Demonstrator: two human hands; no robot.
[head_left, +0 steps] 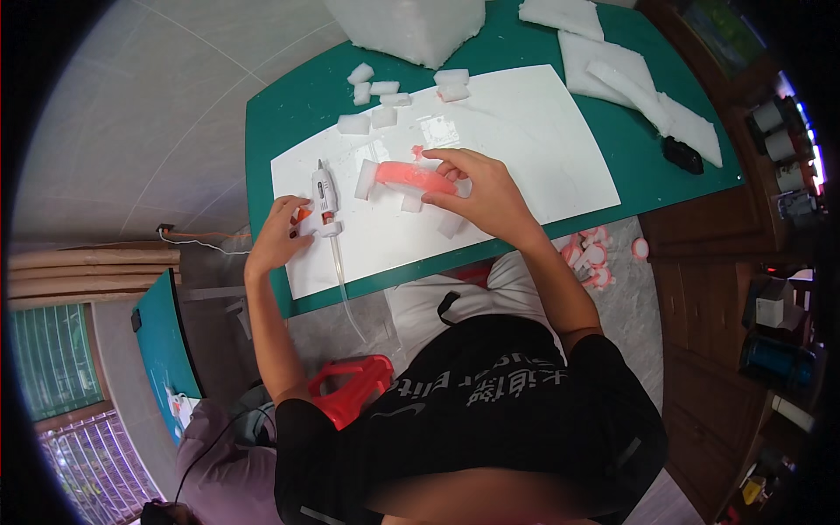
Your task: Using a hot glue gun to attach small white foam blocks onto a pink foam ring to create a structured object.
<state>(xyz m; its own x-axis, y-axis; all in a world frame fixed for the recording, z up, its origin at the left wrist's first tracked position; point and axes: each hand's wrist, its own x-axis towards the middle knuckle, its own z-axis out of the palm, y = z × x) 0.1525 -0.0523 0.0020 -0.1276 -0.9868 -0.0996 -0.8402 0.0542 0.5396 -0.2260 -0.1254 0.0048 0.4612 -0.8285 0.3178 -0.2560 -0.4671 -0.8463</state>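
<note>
On the white sheet (525,131), right hand (486,194) pinches the pink strip (416,177); left hand (284,232) grips the glue gun (325,203); gluing looks underway, needing steady aim

I see the sheet (525,131) lying on the tabletop (289,105); the glue gun (325,199) lies on its left part, the foam strip (416,178) to its right, foam blocks (376,92) behind both.
</note>
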